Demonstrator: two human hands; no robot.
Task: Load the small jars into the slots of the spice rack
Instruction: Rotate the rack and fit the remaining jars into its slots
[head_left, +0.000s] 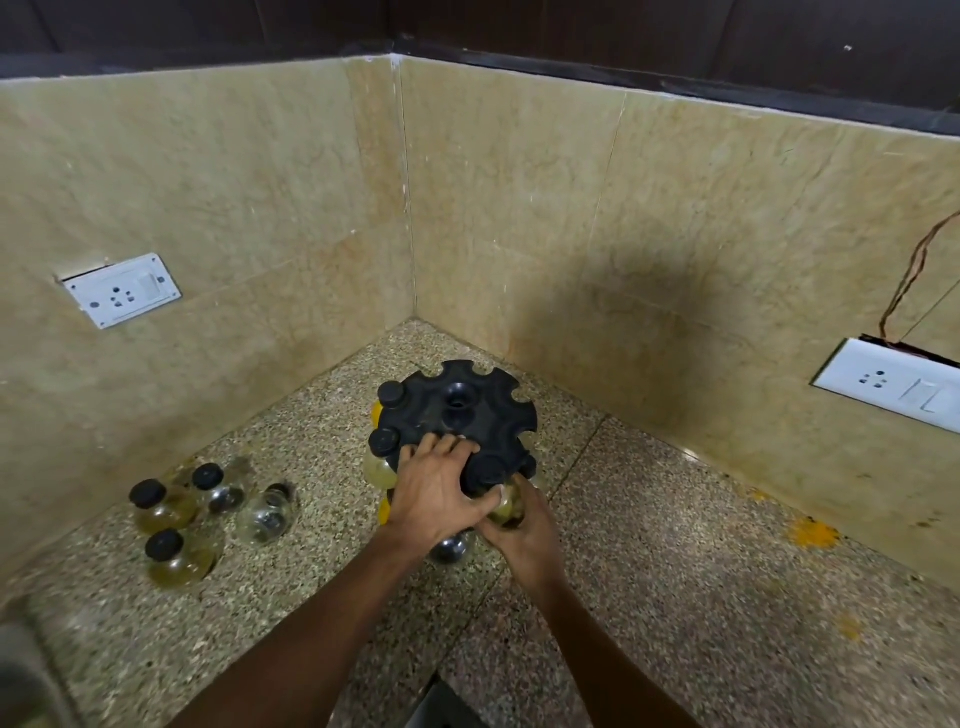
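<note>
Three jars sit in the spice rack (457, 410) — left hand (434, 488) flat on it, right hand (519, 530) gripping a fourth jar (506, 506); four loose jars (208, 514) wait left of it.

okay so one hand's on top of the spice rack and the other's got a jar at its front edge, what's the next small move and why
Probably ease the jar in the right hand the last bit into the front slot, then let go. Its black lid already sits at the rim of the spice rack, and the left hand is pressing on top to steady it. Four loose jars wait on the counter to the left.
</note>
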